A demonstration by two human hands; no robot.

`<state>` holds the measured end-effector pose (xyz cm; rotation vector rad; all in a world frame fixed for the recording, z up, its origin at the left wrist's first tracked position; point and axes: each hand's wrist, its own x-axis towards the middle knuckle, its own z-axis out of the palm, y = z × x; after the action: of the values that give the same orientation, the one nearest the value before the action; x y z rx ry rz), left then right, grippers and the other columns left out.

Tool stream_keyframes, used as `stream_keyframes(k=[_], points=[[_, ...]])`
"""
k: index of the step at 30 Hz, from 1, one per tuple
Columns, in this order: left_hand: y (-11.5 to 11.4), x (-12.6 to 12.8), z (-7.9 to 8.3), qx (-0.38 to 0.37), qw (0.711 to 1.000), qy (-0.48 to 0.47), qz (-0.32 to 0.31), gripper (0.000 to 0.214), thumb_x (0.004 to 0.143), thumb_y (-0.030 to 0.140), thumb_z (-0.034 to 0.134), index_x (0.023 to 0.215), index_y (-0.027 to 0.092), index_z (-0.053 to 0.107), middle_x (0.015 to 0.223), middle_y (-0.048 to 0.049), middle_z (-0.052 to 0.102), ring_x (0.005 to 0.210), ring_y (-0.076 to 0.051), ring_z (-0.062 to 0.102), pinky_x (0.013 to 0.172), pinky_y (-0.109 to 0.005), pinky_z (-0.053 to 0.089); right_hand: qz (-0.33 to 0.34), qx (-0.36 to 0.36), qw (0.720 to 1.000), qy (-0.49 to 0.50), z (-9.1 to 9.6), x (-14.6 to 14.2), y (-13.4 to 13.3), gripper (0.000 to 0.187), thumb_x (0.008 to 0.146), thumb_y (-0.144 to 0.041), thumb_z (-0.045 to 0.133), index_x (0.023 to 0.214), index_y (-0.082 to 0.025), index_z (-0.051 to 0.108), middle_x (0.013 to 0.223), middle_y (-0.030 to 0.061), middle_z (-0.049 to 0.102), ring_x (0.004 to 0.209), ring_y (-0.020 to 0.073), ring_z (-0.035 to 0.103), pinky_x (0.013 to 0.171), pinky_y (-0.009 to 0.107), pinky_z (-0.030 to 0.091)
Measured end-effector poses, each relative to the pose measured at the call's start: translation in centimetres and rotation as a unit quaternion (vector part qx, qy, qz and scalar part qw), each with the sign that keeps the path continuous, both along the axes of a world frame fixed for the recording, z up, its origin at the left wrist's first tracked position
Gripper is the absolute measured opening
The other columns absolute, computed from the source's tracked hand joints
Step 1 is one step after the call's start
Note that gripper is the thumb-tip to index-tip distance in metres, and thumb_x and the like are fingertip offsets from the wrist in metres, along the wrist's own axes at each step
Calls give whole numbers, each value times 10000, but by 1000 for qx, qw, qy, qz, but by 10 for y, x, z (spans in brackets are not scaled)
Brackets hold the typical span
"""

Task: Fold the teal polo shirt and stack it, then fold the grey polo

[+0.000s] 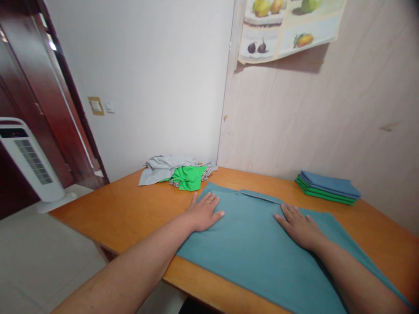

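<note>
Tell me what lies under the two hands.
The left hand and right hand lie flat on a teal cloth; the wooden table beneath it is covered there.

This looks like a room in a home. A glossy orange-brown wooden table (pixel 131 213) stands in the corner between a plain white plastered wall (pixel 157 78) and a pale wood-grain wall panel (pixel 327 122). A paper poster of fruit pictures (pixel 288 26) hangs high on the panel. On the far left, a white tower fan (pixel 31 161) stands on a pale tiled floor (pixel 39 253) beside a dark red-brown wooden door frame (pixel 55 109). A small white wall switch (pixel 110 107) is set near it.

Household laundry covers the table: a large teal cloth (pixel 255 244) spread flat near the front, a crumpled heap of grey and green clothes (pixel 176 172) at the far edge, and a neat stack of folded blue and green cloths (pixel 327 186) on the far right.
</note>
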<state>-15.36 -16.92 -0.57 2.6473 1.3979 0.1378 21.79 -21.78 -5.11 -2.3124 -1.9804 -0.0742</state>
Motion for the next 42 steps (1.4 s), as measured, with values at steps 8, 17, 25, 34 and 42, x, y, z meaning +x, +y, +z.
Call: stream_keyframes(k=[8, 17, 25, 34, 42], points=[[4, -1, -3, 6, 1000, 1, 4, 796, 951, 718, 149, 1568, 232, 280, 1642, -96, 162, 1523, -301, 118, 1170, -655, 20, -9, -13, 1000, 7, 8, -7, 1, 834, 947, -681, 168, 1573, -137, 262, 1627, 113, 250, 1505, 293, 192, 1196, 553, 174], [17, -2, -11, 38, 999, 22, 16, 803, 945, 710, 192, 1565, 209, 294, 1630, -84, 192, 1520, -307, 134, 1165, -666, 29, -20, -3, 999, 29, 36, -30, -12, 744, 977, -623, 250, 1533, -141, 359, 1624, 149, 252, 1506, 291, 187, 1199, 512, 144], [22, -2, -15, 46, 998, 26, 21, 794, 942, 703, 212, 1563, 215, 296, 1631, -76, 182, 1518, -319, 138, 1155, -680, -8, -15, -51, 996, 70, 57, -11, -52, 773, 971, -652, 228, 1496, -117, 417, 1618, 178, 254, 1504, 303, 188, 1188, 461, 214], [24, -2, -16, 47, 999, 18, 11, 781, 948, 689, 222, 1559, 211, 312, 1627, -98, 199, 1514, -325, 152, 1148, -691, -9, -59, 3, 991, 122, 25, 16, -97, 912, 917, -755, 240, 1555, -106, 305, 1638, 131, 193, 1520, 295, 94, 1224, 498, 122], [22, -3, -8, 72, 997, 3, -1, 705, 960, 629, 293, 1472, 177, 466, 1576, -136, 358, 1472, -360, 272, 1151, -677, 88, -74, 212, 905, 362, 61, 53, -129, 680, 941, -679, 306, 1305, -195, 616, 1399, 109, 591, 1330, 249, 512, 1130, 419, 386]])
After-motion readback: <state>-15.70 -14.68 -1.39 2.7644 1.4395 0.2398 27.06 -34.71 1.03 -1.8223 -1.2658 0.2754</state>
